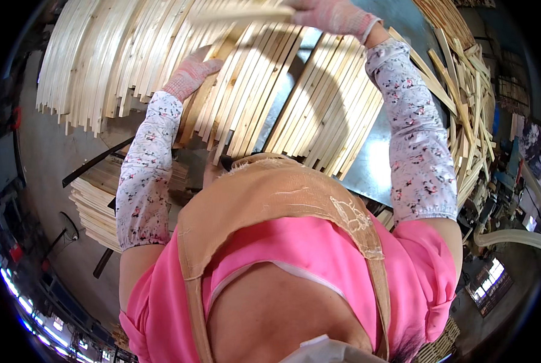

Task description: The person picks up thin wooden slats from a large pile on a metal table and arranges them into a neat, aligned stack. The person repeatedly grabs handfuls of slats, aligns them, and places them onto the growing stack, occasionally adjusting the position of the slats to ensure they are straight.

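My right hand (336,16), in a pink and white knit glove, is at the top of the view. It grips the end of a pale wooden strip (241,15), which is smeared by motion and points left above the other strips. My left hand (192,74), gloved alike, lies on the near ends of a broad row of wooden strips (246,85), its thumb apart from the fingers. Closer to the right arm, a second group of strips (331,100) lies side by side on a grey metal table (376,148).
A wide layer of strips (95,66) fills the far left, its ends overhanging. Below it stands a stack of boards (95,206) beside a dark metal bar (98,162). Loose strips (467,109) are heaped untidily at the right. A pale hose (512,237) curves at the far right.
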The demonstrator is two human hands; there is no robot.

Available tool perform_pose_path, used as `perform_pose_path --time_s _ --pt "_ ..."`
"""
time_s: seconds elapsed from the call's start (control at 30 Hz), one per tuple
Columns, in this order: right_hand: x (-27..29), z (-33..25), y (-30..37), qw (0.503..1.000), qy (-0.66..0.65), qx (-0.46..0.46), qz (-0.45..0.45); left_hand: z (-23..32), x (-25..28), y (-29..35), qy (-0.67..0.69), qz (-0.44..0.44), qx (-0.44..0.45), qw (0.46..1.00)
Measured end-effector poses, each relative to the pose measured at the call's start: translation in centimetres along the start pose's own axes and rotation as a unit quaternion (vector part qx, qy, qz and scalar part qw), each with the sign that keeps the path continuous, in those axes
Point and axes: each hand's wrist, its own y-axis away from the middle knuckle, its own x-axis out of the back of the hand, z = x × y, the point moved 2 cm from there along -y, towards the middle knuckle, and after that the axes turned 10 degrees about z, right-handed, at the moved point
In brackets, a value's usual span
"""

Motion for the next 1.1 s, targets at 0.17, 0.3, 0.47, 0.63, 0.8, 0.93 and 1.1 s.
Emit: perform_pose_path --time_s 0.17,0.3,0.47,0.63,0.8,0.93,1.1 --pt "-9.0 -4.7 -0.1 0.969 0.218 0.035 -0.112 6.2 -2.9 3.2 -0.135 0.050 -0.122 0.982" --pt "-14.4 -2.5 -0.4 0.953 0.236 0.188 0.011 8.8 -6.4 6.7 -0.337 0.109 -0.086 0.931" --pt "-4.7 7.3 3.8 0.895 0.334 -0.202 0.216 6.9 -7.8 7.0 -0.401 0.133 -0.012 0.906" --pt "-1.0 19.6 10.6 0.840 0.416 -0.311 0.155 7.4 -7.9 6.9 -0.364 0.135 -0.036 0.921" --pt "1.7 13.7 9.3 0.874 0.439 -0.200 0.049 5.7 -6.9 8.0 -0.269 0.174 -0.053 0.946" --pt "2.2 12.2 8.5 0.890 0.389 -0.231 0.059 9.7 -4.9 9.1 -0.229 0.182 0.069 0.954" --pt "0.5 13.3 8.2 0.863 0.398 -0.292 0.104 7.5 -1.5 8.0 -0.344 0.214 0.077 0.911"
